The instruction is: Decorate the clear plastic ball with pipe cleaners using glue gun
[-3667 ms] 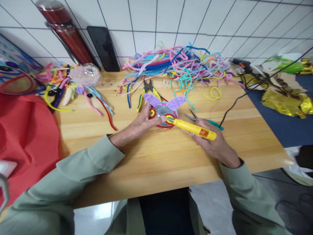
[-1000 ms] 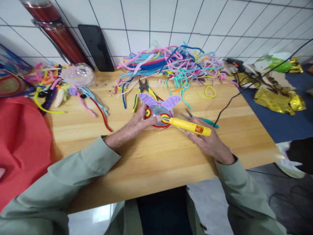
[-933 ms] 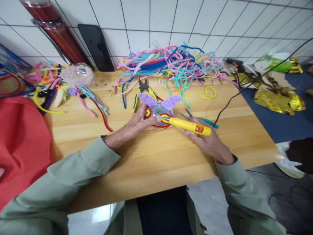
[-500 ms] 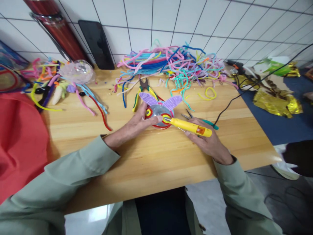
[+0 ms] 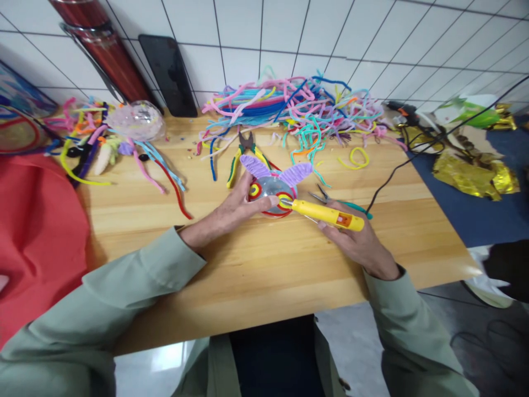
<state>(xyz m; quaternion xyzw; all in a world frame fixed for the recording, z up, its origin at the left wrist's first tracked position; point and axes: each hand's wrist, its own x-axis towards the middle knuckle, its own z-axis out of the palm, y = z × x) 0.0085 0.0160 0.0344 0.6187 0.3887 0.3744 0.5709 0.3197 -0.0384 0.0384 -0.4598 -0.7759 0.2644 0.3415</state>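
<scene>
My left hand (image 5: 242, 204) is closed around a clear rounded craft head (image 5: 270, 188) with purple pipe-cleaner ears and red and yellow ring eyes. Its thumb presses on the front between the eyes. My right hand (image 5: 357, 240) grips a yellow hot glue gun (image 5: 326, 214), whose metal tip meets the right-hand eye. The gun's handle is hidden in the hand. Close behind my right hand lie teal-handled pliers (image 5: 353, 207), partly covered by it. Yellow-and-green-handled cutting pliers (image 5: 247, 144) rest just behind the craft head.
Pipe cleaners (image 5: 285, 105) are heaped along the tiled wall. A phone (image 5: 169, 77) and a red flask (image 5: 109, 49) stand at the back left, near another clear craft piece (image 5: 138, 120). A black cord (image 5: 390, 171) crosses the right side. Red cloth (image 5: 41, 231) covers the left.
The whole view has shifted slightly, so everything sits a little further right. My hands, the craft head and the glue gun keep the same positions relative to each other.
</scene>
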